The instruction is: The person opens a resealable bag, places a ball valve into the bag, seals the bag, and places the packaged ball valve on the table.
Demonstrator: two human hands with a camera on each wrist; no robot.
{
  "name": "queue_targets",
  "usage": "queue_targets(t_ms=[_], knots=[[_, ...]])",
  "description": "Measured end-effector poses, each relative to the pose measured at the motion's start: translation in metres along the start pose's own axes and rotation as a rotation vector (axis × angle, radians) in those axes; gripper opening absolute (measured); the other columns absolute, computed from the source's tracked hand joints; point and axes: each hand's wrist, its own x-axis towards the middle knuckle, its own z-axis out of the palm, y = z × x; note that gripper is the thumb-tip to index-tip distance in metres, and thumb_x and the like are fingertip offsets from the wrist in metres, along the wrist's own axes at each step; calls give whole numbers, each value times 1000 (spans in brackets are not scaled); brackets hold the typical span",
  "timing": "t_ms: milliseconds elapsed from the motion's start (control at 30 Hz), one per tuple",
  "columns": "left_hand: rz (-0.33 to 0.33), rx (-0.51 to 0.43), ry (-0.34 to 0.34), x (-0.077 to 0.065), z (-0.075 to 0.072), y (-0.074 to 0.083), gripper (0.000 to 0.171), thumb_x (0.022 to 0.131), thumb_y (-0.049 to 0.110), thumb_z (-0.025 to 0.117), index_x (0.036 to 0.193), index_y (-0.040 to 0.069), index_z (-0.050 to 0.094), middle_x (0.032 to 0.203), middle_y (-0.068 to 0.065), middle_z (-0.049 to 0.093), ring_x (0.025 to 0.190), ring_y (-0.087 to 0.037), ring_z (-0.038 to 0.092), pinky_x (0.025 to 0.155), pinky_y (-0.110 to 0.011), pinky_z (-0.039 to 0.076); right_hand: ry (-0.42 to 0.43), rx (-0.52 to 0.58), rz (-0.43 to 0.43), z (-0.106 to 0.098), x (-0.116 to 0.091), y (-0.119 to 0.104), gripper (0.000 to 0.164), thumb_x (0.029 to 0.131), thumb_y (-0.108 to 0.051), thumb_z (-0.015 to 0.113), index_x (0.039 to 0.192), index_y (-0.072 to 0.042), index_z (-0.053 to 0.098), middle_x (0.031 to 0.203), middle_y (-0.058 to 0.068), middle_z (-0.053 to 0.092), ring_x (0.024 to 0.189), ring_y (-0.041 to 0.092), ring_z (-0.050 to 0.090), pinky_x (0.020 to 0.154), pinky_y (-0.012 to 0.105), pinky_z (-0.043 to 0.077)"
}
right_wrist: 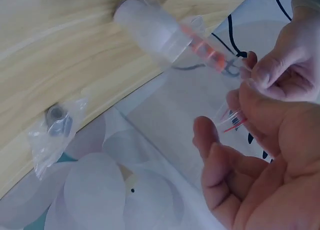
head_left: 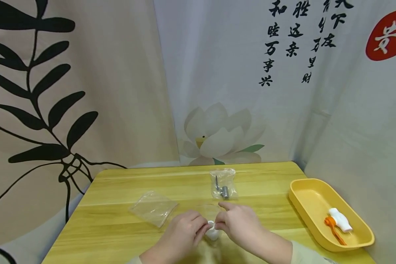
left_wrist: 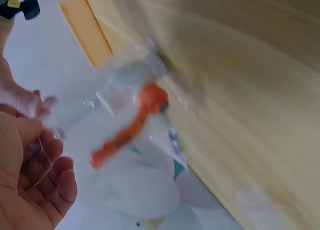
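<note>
Between my two hands is a clear plastic bag (left_wrist: 75, 102) containing a white plastic part (right_wrist: 150, 32) with an orange handle (left_wrist: 122, 135). With thumb and fingers my left hand (head_left: 184, 231) pinches the bag's opening edge. Close beside it, my right hand (head_left: 241, 223) pinches the same edge from the other side. The bag hangs from the fingers over the front of the wooden table (head_left: 112, 220). In the head view the hands hide much of it, and only a white piece shows between them. A red line runs along the bag's edge in the right wrist view.
A flat clear bag (head_left: 154, 208) lies left of the hands. Behind them lies a small clear bag holding a metal fitting (head_left: 225, 192). At the right, a yellow tray (head_left: 303, 205) holds a white part (head_left: 340, 220) with an orange handle (head_left: 334, 231). A printed curtain (head_left: 128, 91) hangs behind the table.
</note>
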Motion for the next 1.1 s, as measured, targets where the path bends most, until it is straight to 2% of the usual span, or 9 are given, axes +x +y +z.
queue_targets(t_ms=[100,167,300,433,500,567,733,867,1100], knots=[[12,21,19,-2,-4,-9,16,99,22,77,85,17,73,82,10,69,74,-4,64,67,-14,55,92,-33,-2,1,-1,6,11,77,-30,91,82,-27,81,91,-11,82,89,15,80,63,27,63],[12,37,19,-3,-7,-15,26,109,28,65,87,17,74,84,10,70,77,-6,65,69,-17,56,129,-32,14,1,-1,11,14,76,-27,93,81,-26,80,87,-13,79,80,8,76,63,26,61],[-22,34,-16,-4,-10,-19,41,114,36,49,89,17,74,96,5,73,88,-11,69,76,-22,61,131,28,54,3,-2,19,15,78,-21,93,82,-23,79,82,-14,76,75,4,70,63,24,58],[-104,-9,-69,-4,-14,-15,22,106,29,69,88,16,71,112,-6,75,97,-17,74,80,-23,64,115,86,58,5,-2,24,12,82,-21,91,83,-22,79,83,-12,76,76,3,70,64,23,58],[-151,-34,-95,-3,-15,-14,16,96,22,81,87,16,69,106,-3,76,91,-14,73,75,-19,62,124,113,33,5,-2,26,11,83,-21,90,85,-22,79,83,-12,77,77,2,70,65,22,59],[-198,-70,-107,-2,-17,-14,20,88,16,87,86,16,68,94,3,73,82,-7,67,70,-14,57,158,133,-19,5,-2,29,12,82,-19,90,86,-22,79,84,-12,77,77,3,71,66,22,59],[-310,-120,-92,-1,-17,-12,23,89,17,87,81,17,65,77,10,62,70,5,48,58,-7,44,264,138,-180,11,0,40,20,77,-12,92,87,-19,77,84,-12,76,79,5,72,70,20,60],[-347,-127,-76,-1,-15,-10,28,87,20,88,78,17,62,74,10,58,68,6,43,56,-7,41,273,153,-222,18,0,48,21,77,-9,92,89,-18,76,85,-10,76,81,6,72,73,18,60],[-400,-193,-102,0,-14,-9,21,86,9,87,85,14,66,81,6,68,73,2,57,61,-12,52,277,181,-196,21,-2,52,24,78,-5,91,92,-17,75,87,-9,76,81,5,72,72,17,60]])
